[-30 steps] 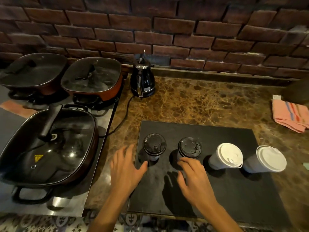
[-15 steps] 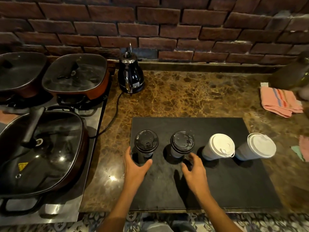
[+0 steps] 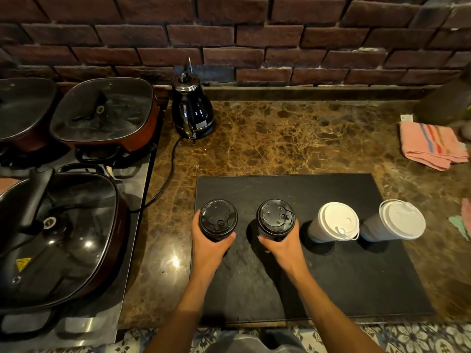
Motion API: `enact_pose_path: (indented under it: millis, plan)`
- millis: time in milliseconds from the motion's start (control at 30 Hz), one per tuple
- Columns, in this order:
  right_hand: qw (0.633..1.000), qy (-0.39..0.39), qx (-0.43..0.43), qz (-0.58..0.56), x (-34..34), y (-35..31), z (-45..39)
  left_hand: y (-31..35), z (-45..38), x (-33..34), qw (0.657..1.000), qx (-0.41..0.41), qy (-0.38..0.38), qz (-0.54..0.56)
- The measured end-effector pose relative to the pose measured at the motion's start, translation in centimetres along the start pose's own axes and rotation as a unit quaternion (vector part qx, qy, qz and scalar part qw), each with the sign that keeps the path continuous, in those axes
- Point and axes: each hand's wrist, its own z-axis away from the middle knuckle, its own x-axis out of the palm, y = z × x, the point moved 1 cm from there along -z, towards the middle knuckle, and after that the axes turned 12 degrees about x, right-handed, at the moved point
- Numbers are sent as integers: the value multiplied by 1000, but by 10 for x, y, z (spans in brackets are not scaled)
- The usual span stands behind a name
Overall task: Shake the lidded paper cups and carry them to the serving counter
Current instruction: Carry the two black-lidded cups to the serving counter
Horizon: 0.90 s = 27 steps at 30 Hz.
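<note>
Four lidded paper cups stand in a row on a black slate mat (image 3: 331, 276). My left hand (image 3: 207, 247) grips the leftmost cup with a black lid (image 3: 218, 218), thumb and fingers curled round its body. My right hand (image 3: 281, 244) grips the second black-lidded cup (image 3: 275, 216) the same way. To their right stand two white cups with white lids, one (image 3: 336, 221) next to my right hand and another (image 3: 400, 220) near the mat's right side. Neither white cup is touched.
A black electric kettle (image 3: 191, 112) with a trailing cord stands at the back by the brick wall. Three lidded pans sit on the stove at left, the nearest (image 3: 58, 230) with a long handle. A pink striped cloth (image 3: 433, 145) lies at right on the marble counter (image 3: 293, 138).
Both hands have moved forward from the mat and closed round the two black-lidded cups. The camera has drawn in and tilted a little.
</note>
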Motion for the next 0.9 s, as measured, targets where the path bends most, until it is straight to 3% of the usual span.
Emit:
enact_pose_path:
  millis: [300, 633, 900]
  plan:
    - [999, 4, -13, -31, 4, -11, -9, 8, -8, 1, 1000, -4, 5, 8]
    - [997, -22, -69, -17, 18, -39, -3, 29, -14, -19, 998, 45, 21, 36]
    - [982, -111, -154, 11, 40, -91, 13, 61, 5, -61, 989, 81, 117, 45]
